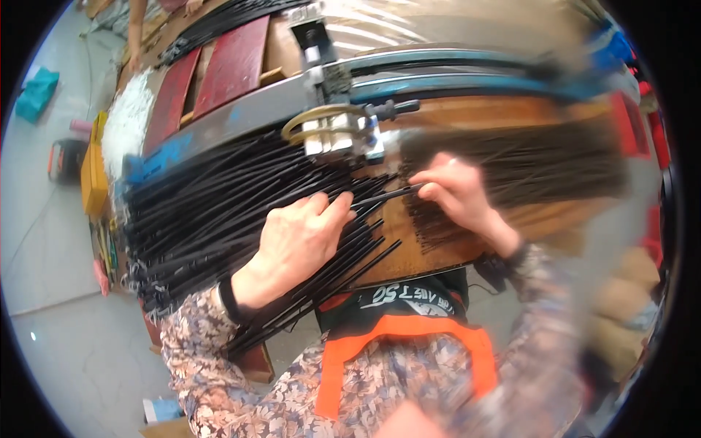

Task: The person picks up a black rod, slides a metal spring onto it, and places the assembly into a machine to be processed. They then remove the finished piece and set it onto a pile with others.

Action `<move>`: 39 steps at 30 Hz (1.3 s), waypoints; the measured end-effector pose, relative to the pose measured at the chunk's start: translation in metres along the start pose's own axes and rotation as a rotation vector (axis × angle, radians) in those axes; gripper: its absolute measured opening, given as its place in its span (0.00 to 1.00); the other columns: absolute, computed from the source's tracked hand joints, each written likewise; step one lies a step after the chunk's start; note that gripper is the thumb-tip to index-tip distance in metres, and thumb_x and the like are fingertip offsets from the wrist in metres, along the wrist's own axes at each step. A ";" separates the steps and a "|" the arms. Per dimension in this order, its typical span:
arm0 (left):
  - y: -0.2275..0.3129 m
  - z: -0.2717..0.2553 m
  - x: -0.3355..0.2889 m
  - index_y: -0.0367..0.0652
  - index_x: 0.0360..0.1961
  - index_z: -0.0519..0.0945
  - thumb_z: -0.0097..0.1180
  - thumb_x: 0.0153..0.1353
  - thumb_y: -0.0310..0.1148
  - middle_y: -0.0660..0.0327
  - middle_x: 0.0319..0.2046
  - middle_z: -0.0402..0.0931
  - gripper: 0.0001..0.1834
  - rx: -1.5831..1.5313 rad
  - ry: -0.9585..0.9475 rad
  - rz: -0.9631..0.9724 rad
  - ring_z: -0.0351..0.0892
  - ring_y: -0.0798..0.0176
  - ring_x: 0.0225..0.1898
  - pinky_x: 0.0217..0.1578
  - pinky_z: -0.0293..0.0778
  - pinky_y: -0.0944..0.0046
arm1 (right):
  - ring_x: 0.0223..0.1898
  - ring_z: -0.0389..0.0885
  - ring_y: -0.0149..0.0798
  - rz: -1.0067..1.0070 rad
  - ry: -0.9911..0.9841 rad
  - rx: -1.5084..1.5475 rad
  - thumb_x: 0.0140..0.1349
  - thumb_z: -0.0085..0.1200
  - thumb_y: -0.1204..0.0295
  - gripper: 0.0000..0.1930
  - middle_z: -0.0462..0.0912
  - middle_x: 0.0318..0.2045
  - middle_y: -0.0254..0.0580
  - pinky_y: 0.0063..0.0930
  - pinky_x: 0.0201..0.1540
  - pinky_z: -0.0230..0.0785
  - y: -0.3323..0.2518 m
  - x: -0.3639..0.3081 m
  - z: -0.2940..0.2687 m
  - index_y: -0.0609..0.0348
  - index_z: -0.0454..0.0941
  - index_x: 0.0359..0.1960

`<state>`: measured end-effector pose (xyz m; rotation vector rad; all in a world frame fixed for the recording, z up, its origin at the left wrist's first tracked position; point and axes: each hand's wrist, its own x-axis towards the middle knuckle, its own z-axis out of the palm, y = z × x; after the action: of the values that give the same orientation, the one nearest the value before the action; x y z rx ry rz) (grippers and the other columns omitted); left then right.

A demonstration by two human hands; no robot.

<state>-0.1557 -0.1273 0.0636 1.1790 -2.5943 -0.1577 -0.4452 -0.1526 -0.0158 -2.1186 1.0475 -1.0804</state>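
A thin black tube (391,194) is stretched between my two hands over the wooden bench top. My left hand (296,237) is closed, its fingertips around the tube's left part, just above a big heap of black tubes (212,190). The fingers of my right hand (456,191) pinch the right end of the tube; a ring is on one of them. Right of that hand lies a spread of thin dark brown rods or wires (548,160), smeared by motion. Whether a wire is inside the held tube I cannot tell.
A metal machine head (336,135) with a pale hose loop stands just beyond my hands, on a blue rail (453,84). Dark red boards (234,62) and white fibres (128,128) lie behind the rail. Another person's arm (136,33) shows at the far left.
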 end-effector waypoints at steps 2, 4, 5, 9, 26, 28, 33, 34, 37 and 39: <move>0.004 -0.004 0.007 0.46 0.43 0.80 0.61 0.64 0.35 0.62 0.22 0.73 0.09 -0.014 -0.058 0.004 0.79 0.58 0.22 0.21 0.75 0.60 | 0.32 0.78 0.40 -0.143 0.102 -0.123 0.50 0.69 0.72 0.16 0.82 0.26 0.35 0.33 0.37 0.73 0.010 -0.005 0.003 0.56 0.88 0.43; 0.002 -0.007 0.013 0.44 0.41 0.80 0.60 0.64 0.34 0.58 0.23 0.76 0.07 -0.063 -0.148 -0.034 0.80 0.52 0.22 0.22 0.76 0.56 | 0.39 0.78 0.39 -0.346 0.167 -0.160 0.47 0.72 0.71 0.21 0.85 0.31 0.29 0.31 0.43 0.73 0.019 0.001 0.007 0.52 0.87 0.46; 0.000 -0.009 0.018 0.44 0.40 0.81 0.59 0.65 0.33 0.56 0.23 0.77 0.07 -0.108 -0.177 -0.041 0.81 0.49 0.22 0.23 0.76 0.54 | 0.41 0.78 0.39 -0.421 0.226 -0.248 0.49 0.71 0.71 0.20 0.86 0.34 0.28 0.32 0.45 0.73 0.017 0.003 0.004 0.51 0.86 0.47; 0.009 -0.024 0.051 0.42 0.39 0.80 0.58 0.65 0.31 0.54 0.24 0.78 0.06 -0.223 -0.209 0.011 0.81 0.47 0.24 0.24 0.75 0.52 | 0.51 0.79 0.42 -0.539 0.259 -0.384 0.54 0.67 0.73 0.17 0.86 0.43 0.34 0.37 0.52 0.75 0.007 0.007 -0.012 0.56 0.85 0.47; -0.060 -0.026 0.089 0.49 0.55 0.80 0.60 0.60 0.25 0.55 0.23 0.70 0.21 0.190 0.004 0.278 0.75 0.49 0.24 0.25 0.71 0.52 | 0.32 0.84 0.49 0.029 0.188 -0.516 0.65 0.62 0.67 0.19 0.85 0.31 0.49 0.39 0.35 0.75 0.107 -0.041 -0.060 0.53 0.79 0.56; -0.066 -0.031 0.085 0.50 0.54 0.80 0.60 0.61 0.26 0.55 0.24 0.71 0.19 0.208 -0.012 0.261 0.75 0.48 0.24 0.25 0.71 0.52 | 0.37 0.85 0.48 0.047 0.081 -0.523 0.64 0.61 0.70 0.18 0.85 0.37 0.49 0.38 0.38 0.77 0.103 -0.031 -0.051 0.54 0.79 0.56; -0.081 -0.053 0.066 0.53 0.54 0.81 0.59 0.63 0.30 0.56 0.24 0.72 0.17 0.218 0.024 0.167 0.76 0.49 0.25 0.25 0.71 0.52 | 0.26 0.80 0.32 0.224 0.028 0.061 0.60 0.65 0.73 0.24 0.83 0.25 0.38 0.28 0.33 0.74 0.028 -0.016 -0.054 0.51 0.78 0.60; -0.084 -0.064 0.069 0.54 0.54 0.81 0.59 0.64 0.31 0.56 0.24 0.73 0.17 0.245 -0.009 0.178 0.77 0.50 0.25 0.25 0.72 0.52 | 0.26 0.80 0.32 0.219 0.024 0.087 0.60 0.65 0.73 0.24 0.83 0.25 0.38 0.28 0.33 0.74 0.030 -0.005 -0.046 0.51 0.78 0.60; -0.081 -0.081 0.053 0.55 0.53 0.82 0.59 0.65 0.32 0.57 0.25 0.74 0.16 0.281 -0.028 0.138 0.78 0.50 0.25 0.25 0.73 0.53 | 0.26 0.78 0.33 -0.150 0.296 -0.197 0.59 0.65 0.75 0.16 0.82 0.25 0.38 0.27 0.31 0.71 0.035 0.015 -0.023 0.53 0.84 0.50; -0.084 -0.087 0.045 0.55 0.53 0.82 0.59 0.65 0.33 0.58 0.24 0.75 0.15 0.277 -0.027 0.134 0.79 0.51 0.25 0.25 0.74 0.53 | 0.25 0.76 0.35 -0.134 0.393 -0.255 0.59 0.65 0.75 0.09 0.80 0.25 0.38 0.28 0.29 0.68 0.016 0.033 -0.020 0.56 0.87 0.42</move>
<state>-0.0971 -0.2149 0.1383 1.0876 -2.7740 0.2218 -0.4555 -0.1906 -0.0028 -2.2530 1.2949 -1.5454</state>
